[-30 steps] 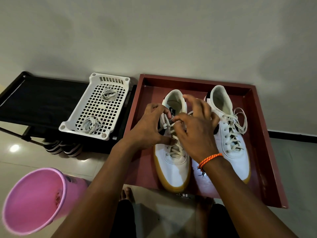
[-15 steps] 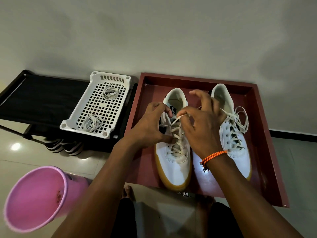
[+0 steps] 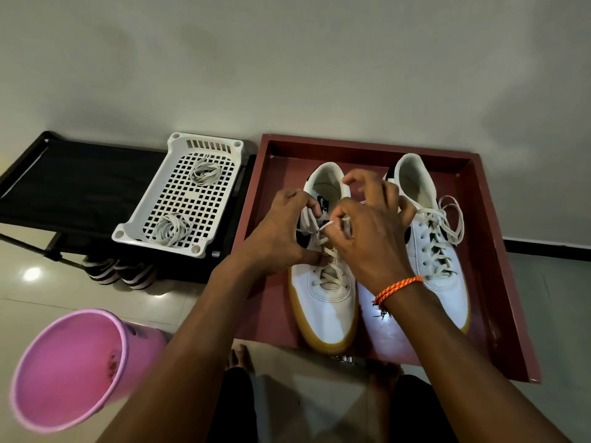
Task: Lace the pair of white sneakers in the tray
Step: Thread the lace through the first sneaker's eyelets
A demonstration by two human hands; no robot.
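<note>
Both hands work over the left white leather sneaker with a gum sole (image 3: 323, 302), which lies in the dark red square tray (image 3: 499, 282) on the floor beside its mate. Right hand (image 3: 371, 238) pinches the cream flat lace (image 3: 326, 226) near its tip between thumb and forefinger; left hand (image 3: 281, 231) curls round the upper eyelet flap, thumb pressed low on the lacing.

From here, the likely slip is the lace tip missing or fraying at the eyelet, since the fingers crowd the same small opening and hide it. Pulling unevenly could also leave one end short, or drag the light shoe across the tray floor if the left hand eases off.

At about 3 o'clock from the hands, the right white sneaker (image 3: 438, 251) sits laced, its loose ends spread outward, near enough for the right wrist, with its orange braided band (image 3: 398, 287), to snag them.

At 9 o'clock, a white perforated plastic basket (image 3: 153, 225) holds two coiled spare laces on a black low rack (image 3: 64, 187). At 7 o'clock stands a pink plastic bucket (image 3: 70, 372), well apart from the work.
</note>
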